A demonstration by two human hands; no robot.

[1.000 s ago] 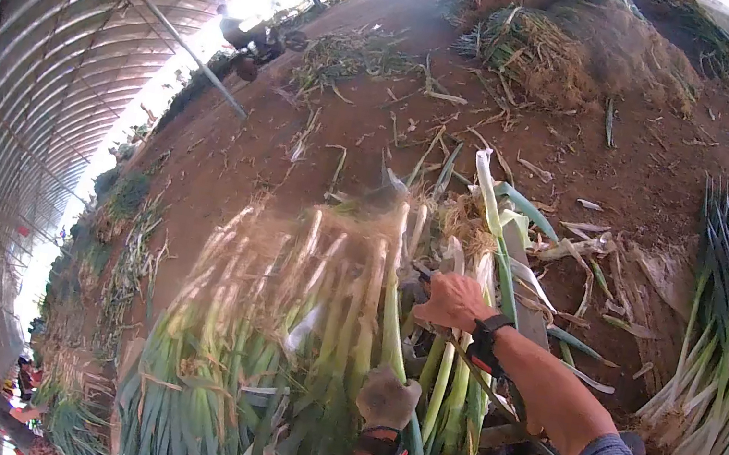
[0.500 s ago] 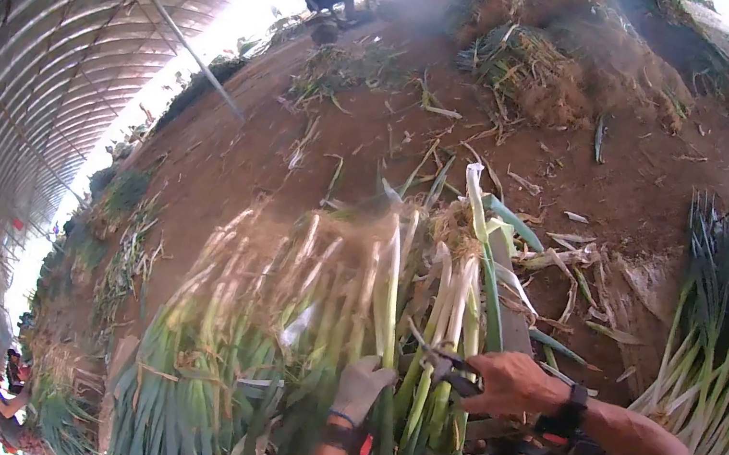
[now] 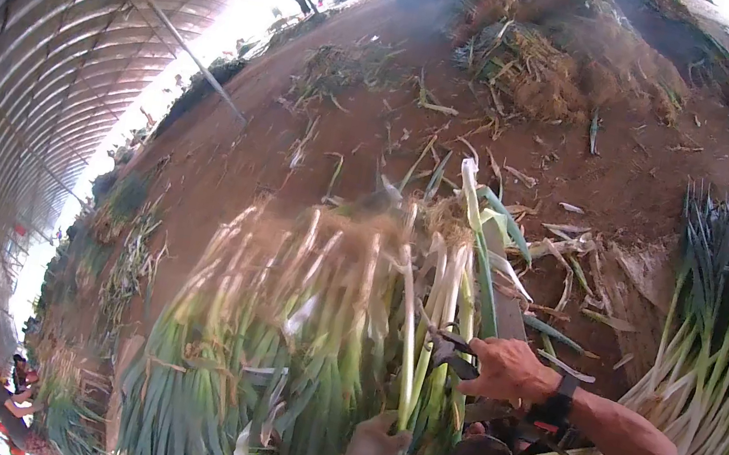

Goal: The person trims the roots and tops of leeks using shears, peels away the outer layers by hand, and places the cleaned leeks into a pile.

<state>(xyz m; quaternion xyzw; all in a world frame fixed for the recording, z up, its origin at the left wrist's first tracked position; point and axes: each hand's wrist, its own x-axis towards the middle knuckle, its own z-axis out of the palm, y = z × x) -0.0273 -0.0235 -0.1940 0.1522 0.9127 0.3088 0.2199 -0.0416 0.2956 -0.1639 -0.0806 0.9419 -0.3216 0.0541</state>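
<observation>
In the lower middle, my left hand (image 3: 375, 446), in a pale glove, is closed around a long green onion (image 3: 406, 337). Its white shank points up and away from me, with roots at the far end. Just right of that stalk is my right hand (image 3: 505, 369), fingers closed on dark-handled scissors (image 3: 452, 350) whose blades point left. How far the blades are apart is hard to make out. A wide layer of green onions (image 3: 267, 337) lies to the left, leaves toward me and brown roots away. More stalks lie beneath the scissors.
Trimmed green onions (image 3: 725, 340) are piled at the right. Peeled leaves (image 3: 574, 255) litter the brown soil. Untrimmed bunches (image 3: 529, 67) lie farther back. A slanting pole (image 3: 163, 17) stands under the arched greenhouse roof (image 3: 72, 59). Another person (image 3: 3, 398) is at the lower left.
My left hand has moved down and slightly right, now with a stalk drawn down in its grip. The scissors have shifted slightly. The seated rider at the back has mostly left view.
</observation>
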